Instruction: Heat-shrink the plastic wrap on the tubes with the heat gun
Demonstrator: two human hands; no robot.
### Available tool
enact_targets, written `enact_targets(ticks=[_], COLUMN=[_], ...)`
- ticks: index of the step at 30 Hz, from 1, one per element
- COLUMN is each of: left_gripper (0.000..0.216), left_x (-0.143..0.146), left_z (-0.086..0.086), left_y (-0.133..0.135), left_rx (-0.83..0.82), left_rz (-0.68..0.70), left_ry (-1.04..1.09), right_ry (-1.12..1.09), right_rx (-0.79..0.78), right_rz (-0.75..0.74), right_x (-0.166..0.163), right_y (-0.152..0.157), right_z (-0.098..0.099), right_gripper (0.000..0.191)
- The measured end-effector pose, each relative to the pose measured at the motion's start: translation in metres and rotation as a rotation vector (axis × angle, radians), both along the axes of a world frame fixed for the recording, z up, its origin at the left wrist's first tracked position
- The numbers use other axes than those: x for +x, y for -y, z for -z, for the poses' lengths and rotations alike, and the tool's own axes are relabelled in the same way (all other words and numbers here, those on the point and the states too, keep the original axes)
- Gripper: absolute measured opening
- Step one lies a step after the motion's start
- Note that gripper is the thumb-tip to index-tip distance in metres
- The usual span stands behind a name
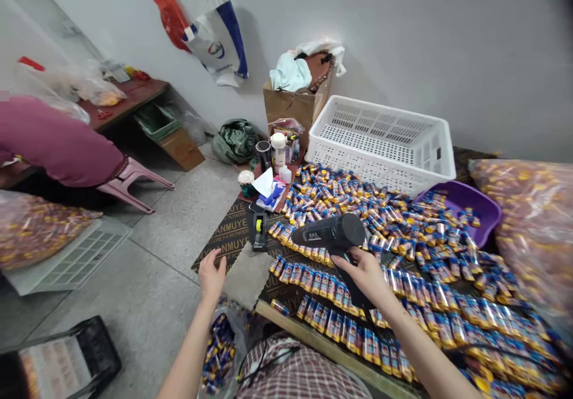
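My right hand (364,272) is closed around the handle of a black hair dryer (322,232), held above the table with its nozzle pointing left. Below it, small blue-and-yellow wrapped bottles (329,285) stand or lie side by side in several rows. A loose heap of the same bottles (340,190) spreads behind the rows. My left hand (212,275) holds nothing, its fingers apart, beside a worn grey sheet (248,274) at the table's left edge. Just behind that sheet is a black tape dispenser (259,232) with a yellow core.
At the back stands a white plastic crate (380,169); right of it are a purple basin (490,208) and a big filled clear bag (532,220). Cups and tissues (268,193) occupy the back left corner. A person in pink (58,136) sits far left. A bag of bottles (219,351) hangs below the edge.
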State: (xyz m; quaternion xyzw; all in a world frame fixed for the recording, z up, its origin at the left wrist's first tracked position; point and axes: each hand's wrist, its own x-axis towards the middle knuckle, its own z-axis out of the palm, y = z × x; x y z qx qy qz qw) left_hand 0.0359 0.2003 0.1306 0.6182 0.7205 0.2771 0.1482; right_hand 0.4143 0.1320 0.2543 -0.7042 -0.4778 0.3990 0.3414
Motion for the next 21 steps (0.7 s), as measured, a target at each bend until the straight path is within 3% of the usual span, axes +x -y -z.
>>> enact_targets(ticks=[6, 10, 14, 21], left_gripper=[0.035, 0.034, 0.035, 0.035], left_x=[-0.011, -0.013, -0.016, 0.001], left_z=[0.005, 0.008, 0.015, 0.026], left_y=[0.016, 0.021, 0.022, 0.006], left_rx=[-0.043, -0.055, -0.087, -0.184], left_rz=[-0.025, -0.009, -0.003, 0.102], left_ry=[0.026, 0.061, 0.064, 0.024], right_ry=[0.072, 0.063, 0.089, 0.148], right_rx=[0.049, 0.067, 0.021, -0.078], right_rz=[-0.068, -0.107, -0.094, 0.02], right_x=[-0.023, -0.028, -0.014, 0.032], right_y=[-0.039, -0.047, -0.028, 0.04], right_z=[0.017, 0.019, 0.001, -0.043], right_gripper=[0.029, 0.028, 0.028, 0.029])
